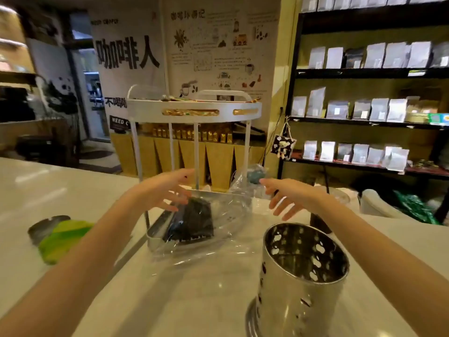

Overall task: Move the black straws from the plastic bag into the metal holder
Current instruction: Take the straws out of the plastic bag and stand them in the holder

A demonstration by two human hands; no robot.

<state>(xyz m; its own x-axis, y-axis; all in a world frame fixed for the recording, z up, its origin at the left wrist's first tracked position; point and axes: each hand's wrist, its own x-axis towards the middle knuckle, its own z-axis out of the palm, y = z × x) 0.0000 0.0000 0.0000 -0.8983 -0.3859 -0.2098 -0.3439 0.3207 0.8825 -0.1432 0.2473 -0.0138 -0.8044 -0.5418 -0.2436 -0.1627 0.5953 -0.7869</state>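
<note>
A bundle of black straws (192, 222) lies inside a clear plastic bag (226, 215) on the white counter, partly over the lower tray of a white rack. A perforated metal holder (298, 276) stands upright at the near right, and I see nothing inside it. My left hand (165, 190) hovers with spread fingers just above the left end of the bag, fingertips close to the straws. On the other side, my right hand (284, 198) is open too, near the bag's crumpled right end. Neither hand holds anything.
A white two-tier rack (194, 110) stands behind the bag, its legs close to my left hand. A green and grey item (60, 237) lies at the left. A dark cup (320, 222) stands behind the holder, green packets (413, 207) at far right. Shelves of pouches line the right wall.
</note>
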